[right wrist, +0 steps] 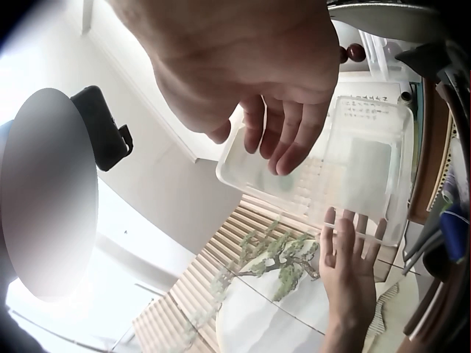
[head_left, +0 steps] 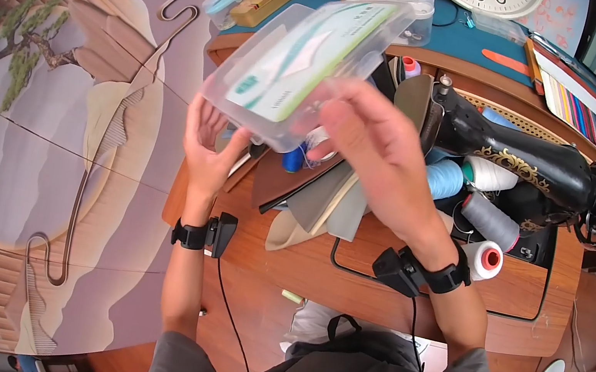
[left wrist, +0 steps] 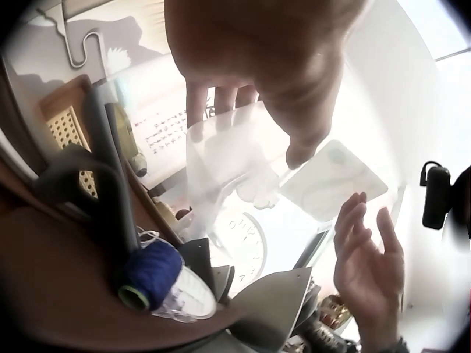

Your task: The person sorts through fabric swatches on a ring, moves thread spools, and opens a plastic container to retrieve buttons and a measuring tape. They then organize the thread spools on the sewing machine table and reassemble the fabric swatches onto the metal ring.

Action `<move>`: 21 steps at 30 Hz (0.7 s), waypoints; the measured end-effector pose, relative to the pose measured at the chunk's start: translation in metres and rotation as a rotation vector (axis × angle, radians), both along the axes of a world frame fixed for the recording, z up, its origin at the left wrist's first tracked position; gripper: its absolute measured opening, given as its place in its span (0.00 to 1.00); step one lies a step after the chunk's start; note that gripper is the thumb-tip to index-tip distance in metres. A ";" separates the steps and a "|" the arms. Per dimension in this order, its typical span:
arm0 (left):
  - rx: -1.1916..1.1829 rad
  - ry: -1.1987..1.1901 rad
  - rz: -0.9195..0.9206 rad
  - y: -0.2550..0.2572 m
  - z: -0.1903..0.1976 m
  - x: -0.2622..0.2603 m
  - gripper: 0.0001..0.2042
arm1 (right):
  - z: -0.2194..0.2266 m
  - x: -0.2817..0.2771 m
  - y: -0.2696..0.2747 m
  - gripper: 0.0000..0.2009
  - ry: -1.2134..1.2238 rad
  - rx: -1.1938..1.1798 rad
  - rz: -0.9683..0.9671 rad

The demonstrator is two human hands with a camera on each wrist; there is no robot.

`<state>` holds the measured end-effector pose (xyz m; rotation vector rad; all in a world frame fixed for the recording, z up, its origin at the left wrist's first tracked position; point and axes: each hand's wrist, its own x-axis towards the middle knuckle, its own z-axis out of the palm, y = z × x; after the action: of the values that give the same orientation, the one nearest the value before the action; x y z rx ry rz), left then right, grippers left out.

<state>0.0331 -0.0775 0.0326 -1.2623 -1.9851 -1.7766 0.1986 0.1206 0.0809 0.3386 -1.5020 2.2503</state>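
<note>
A clear plastic box with its lid swung up is held above the table. The lid bears a white and green label. My left hand grips the box at its near left end, thumb in front and fingers behind. In the left wrist view, the see-through wall hangs below those fingers. My right hand is raised beside the lid's right edge with its fingers loosely bent. The left wrist view shows that hand apart from the lid, palm turned toward it and holding nothing.
Behind the hands, fabric or leather pieces, a blue thread spool and several thread cones crowd the wooden table. A black sewing machine stands at right. A clear lidded tub sits on the back ledge.
</note>
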 end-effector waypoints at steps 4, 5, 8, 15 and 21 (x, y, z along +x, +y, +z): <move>0.251 -0.417 0.038 0.015 0.020 -0.015 0.35 | -0.011 -0.001 -0.013 0.21 0.036 0.291 -0.069; 0.248 -0.435 0.060 0.016 0.021 -0.028 0.34 | -0.012 -0.001 -0.014 0.23 0.033 0.394 -0.097; 0.286 -0.578 0.064 0.030 0.026 -0.064 0.34 | -0.017 -0.002 -0.015 0.24 0.037 0.500 -0.066; 0.176 -0.912 -0.045 0.073 0.016 -0.135 0.31 | -0.015 -0.002 -0.016 0.20 0.020 0.514 -0.035; 0.333 -1.029 -0.084 0.100 -0.003 -0.173 0.39 | -0.018 -0.005 -0.021 0.19 0.042 0.587 -0.038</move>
<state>-0.1398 0.0229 0.0291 -0.3000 -1.8446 -3.0153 0.1937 0.1001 0.0626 0.5135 -2.1029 1.7169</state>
